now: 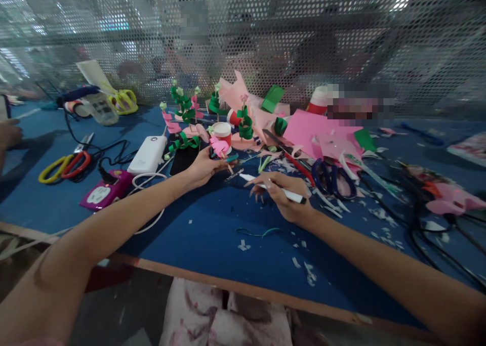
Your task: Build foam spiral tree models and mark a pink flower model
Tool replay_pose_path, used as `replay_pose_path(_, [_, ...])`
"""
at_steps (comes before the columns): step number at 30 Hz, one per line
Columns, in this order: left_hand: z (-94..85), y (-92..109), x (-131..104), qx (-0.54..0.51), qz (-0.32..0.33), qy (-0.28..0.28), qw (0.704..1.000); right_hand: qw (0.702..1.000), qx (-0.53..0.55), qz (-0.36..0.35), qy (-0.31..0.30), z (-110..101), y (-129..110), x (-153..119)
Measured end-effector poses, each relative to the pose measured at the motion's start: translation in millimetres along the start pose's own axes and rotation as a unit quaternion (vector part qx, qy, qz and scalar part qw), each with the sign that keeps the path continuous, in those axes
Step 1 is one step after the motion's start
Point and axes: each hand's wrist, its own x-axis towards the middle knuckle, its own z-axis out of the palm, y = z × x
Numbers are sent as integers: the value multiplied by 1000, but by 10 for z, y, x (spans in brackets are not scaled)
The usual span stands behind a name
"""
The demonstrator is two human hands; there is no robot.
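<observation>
My left hand [201, 168] is closed around a thin stick with a curled pink paper strip [219, 146] at its top. A small teal piece [231, 158] shows by those fingertips; I cannot tell what it is. My right hand [290, 197] grips a white marker [271, 188] with a black end, its pale tip pointing left toward my left hand, apart from the stick. Behind my left hand stands a red and white paper cup [222, 132]. Green paper spirals on sticks [245, 123] stand upright near it, and another green curl [185, 141] lies over a black phone [185, 160].
Blue-handled scissors [334, 179] and pink paper sheets [307, 131] lie right of centre among paper scraps. To the left are a white power bank [148, 155], a purple socket block [107, 189] and yellow-red scissors [66, 166]. Another person's hand [10, 133] is at far left. Perforated metal [266, 47] stands behind.
</observation>
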Motion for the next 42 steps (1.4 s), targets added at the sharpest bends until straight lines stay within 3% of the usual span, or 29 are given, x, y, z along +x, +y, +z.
replay_pose_path(2, [-1,1,0,1,1,2,1000,1000,15,0,-20,-1,3,-5])
replay_pose_path(7, [-3,1,-2,2,-6,-1,1000,999,-9,15,48,-5,-13,6])
replay_pose_path(12, [-1,0,0,-4,-6,-1,1000,1000,16,3,-10,-2,-13,10])
replay_pose_path(16, [10,12,-3,1,-13,9,1000,998,-36,10,49,3,-37,22])
replay_pose_path(27, [6,9,4,4,-4,15,1000,995,-21,45,84,8,42,49])
replay_pose_path(33, [-19,-4,5,1,2,3,1000,995,-17,69,71,3,21,44])
replay_pose_path(42, [-10,5,-10,1,1,0,1000,1000,-7,-2,2,2,-9,-18])
